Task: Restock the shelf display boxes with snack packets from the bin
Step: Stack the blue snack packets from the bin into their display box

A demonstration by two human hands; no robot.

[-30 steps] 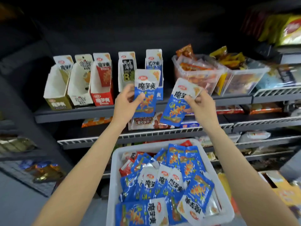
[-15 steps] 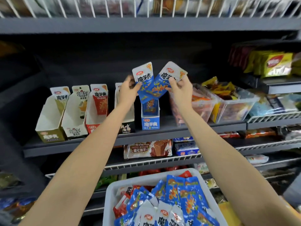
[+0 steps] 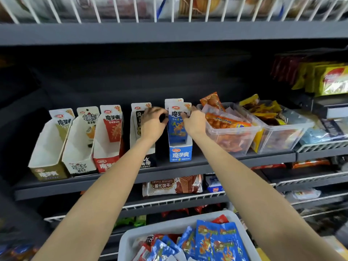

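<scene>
A blue display box [image 3: 180, 153] stands on the dark shelf [image 3: 120, 178], with blue snack packets [image 3: 177, 127] upright inside it. My left hand [image 3: 153, 123] curls its fingers at the left edge of the front packet. My right hand [image 3: 194, 123] pinches the packet's right edge. Both hands are over the box's open top. At the bottom, the white bin [image 3: 167, 229] holds several blue packets [image 3: 216, 240] and a few red ones. To the left stand olive [image 3: 47, 153], white [image 3: 79, 147] and red [image 3: 107, 144] display boxes, their insides bare, and a black one [image 3: 146, 162] partly hidden by my left wrist.
Two clear tubs [image 3: 233, 136] of orange and yellow snacks [image 3: 278, 134] sit right of the blue box. A wire-fronted shelf [image 3: 169, 10] hangs close overhead. Wafer packs [image 3: 169, 185] lie on the shelf below. Yellow packs [image 3: 329, 80] are stacked at the upper right.
Both hands came down from above the shelf and lowered the blue packets into the blue display box. The view tilted up, so less of the bin shows.
</scene>
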